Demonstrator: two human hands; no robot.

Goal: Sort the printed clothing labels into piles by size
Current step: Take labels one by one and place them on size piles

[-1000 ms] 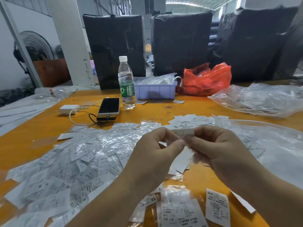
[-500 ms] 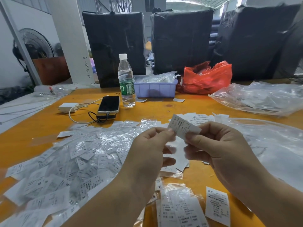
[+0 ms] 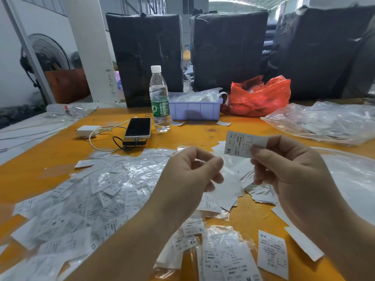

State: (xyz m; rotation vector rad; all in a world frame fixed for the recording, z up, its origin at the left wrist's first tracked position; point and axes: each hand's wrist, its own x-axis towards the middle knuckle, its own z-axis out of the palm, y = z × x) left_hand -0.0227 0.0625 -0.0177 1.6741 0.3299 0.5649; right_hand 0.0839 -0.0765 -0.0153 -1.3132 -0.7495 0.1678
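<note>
My right hand [image 3: 288, 169] pinches a white printed label [image 3: 241, 146] marked XL, held up above the orange table [image 3: 203, 134]. Level with it, my left hand [image 3: 186, 175] has curled fingers and seems to pinch a clear plastic sleeve [image 3: 231, 179] that hangs from its fingertips. A big heap of sleeved labels [image 3: 91, 195] spreads over the table's left half. Near the front edge lies a loose label marked XS [image 3: 273, 254] beside a few bagged ones [image 3: 227, 254]. A small pile of bare labels [image 3: 261, 193] sits under my right hand.
Behind the heap are a water bottle [image 3: 159, 100], a phone [image 3: 138, 127] on a power bank with a cable and white charger [image 3: 88, 130], a purple bin [image 3: 195, 109], and a red bag [image 3: 261, 96]. Clear plastic bags [image 3: 324, 120] cover the right side. Black wrapped bundles [image 3: 229, 49] stand behind.
The hands were together on one label; now they have parted. The right hand has lifted the label up and to the right, so its XL mark shows.
</note>
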